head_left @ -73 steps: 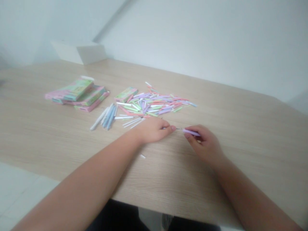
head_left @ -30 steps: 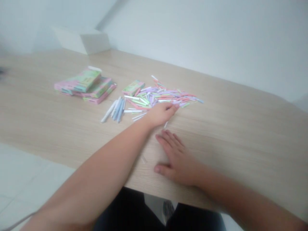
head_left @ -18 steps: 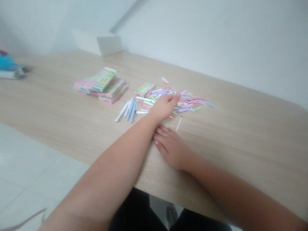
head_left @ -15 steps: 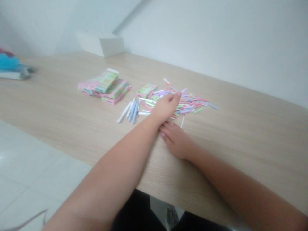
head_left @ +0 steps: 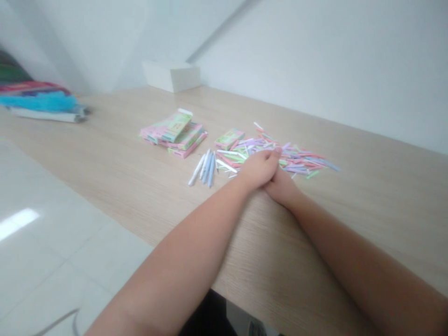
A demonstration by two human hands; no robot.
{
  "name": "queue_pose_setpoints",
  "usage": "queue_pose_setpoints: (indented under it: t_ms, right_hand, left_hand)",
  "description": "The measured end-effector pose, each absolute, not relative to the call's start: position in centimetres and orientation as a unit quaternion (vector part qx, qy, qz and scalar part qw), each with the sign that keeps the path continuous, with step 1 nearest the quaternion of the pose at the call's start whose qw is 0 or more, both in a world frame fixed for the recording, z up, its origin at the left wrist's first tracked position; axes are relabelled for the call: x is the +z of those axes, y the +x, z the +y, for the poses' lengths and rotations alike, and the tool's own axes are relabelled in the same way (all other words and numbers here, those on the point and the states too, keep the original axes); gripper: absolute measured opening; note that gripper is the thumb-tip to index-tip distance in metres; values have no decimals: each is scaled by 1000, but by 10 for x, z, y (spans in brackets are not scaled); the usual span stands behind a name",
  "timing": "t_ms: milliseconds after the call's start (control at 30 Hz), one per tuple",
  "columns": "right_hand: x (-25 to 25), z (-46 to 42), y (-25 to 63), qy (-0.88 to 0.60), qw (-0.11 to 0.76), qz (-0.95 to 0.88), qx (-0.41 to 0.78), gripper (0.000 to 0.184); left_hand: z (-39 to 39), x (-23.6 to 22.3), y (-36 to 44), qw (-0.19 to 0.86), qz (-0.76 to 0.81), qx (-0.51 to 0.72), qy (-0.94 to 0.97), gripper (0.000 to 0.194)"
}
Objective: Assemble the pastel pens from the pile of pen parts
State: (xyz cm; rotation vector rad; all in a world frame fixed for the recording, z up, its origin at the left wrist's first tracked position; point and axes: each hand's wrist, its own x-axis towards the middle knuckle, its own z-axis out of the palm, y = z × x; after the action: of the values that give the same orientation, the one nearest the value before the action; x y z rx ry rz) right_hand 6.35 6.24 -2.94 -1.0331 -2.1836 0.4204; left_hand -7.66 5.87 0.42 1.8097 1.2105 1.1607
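Note:
In the head view, my left hand [head_left: 259, 169] rests at the near edge of a spread pile of thin pastel sticks [head_left: 304, 161] in pink, purple, green and white. Its thumb lies along my right hand [head_left: 283, 185], which meets it from the right, the two touching. The other fingers of both hands are hidden, as is anything between them. Left of the hands lies a small group of white and light blue pens [head_left: 208, 165]. Just behind these is a single small pink and green box [head_left: 229, 138].
Farther left, several similar pink and green boxes [head_left: 175, 132] are stacked unevenly. A white box [head_left: 171, 75] stands by the wall. Blue and red soft-looking items [head_left: 42, 100] lie at the far left. The wooden table's [head_left: 266, 252] front edge runs diagonally, with tiled floor beyond.
My right hand has slid forward, from under the left wrist to against the left hand; its fingers, seen flat before, are now hidden. The view has shifted, so things appear farther right and lower.

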Motion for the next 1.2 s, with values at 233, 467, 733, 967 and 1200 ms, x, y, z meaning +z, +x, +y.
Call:
queue_pose_setpoints:
  t_ms: [233, 467, 733, 967, 1200]
  right_hand:
    - [-34, 12, 130, -449, 533, -680, 228, 66]
    - [-16, -62, 174, -536, 280, -777, 175, 16]
    - [-7, -51, 179, -482, 182, -852, 91, 39]
    - [-9, -48, 182, -437, 247, -860, 94, 19]
    - [1, -54, 178, -437, 187, -878, 61, 25]
  left_hand:
    - [36, 13, -67, 375, 369, 274, 805, 60]
    - [2, 22, -45, 339, 300, 81, 888, 46]
    - [-5, 24, -49, 434, 376, 108, 812, 82]
    - [-11, 25, -43, 407, 391, 112, 818, 92]
    - [-10, 25, -45, 409, 392, 111, 817, 92]
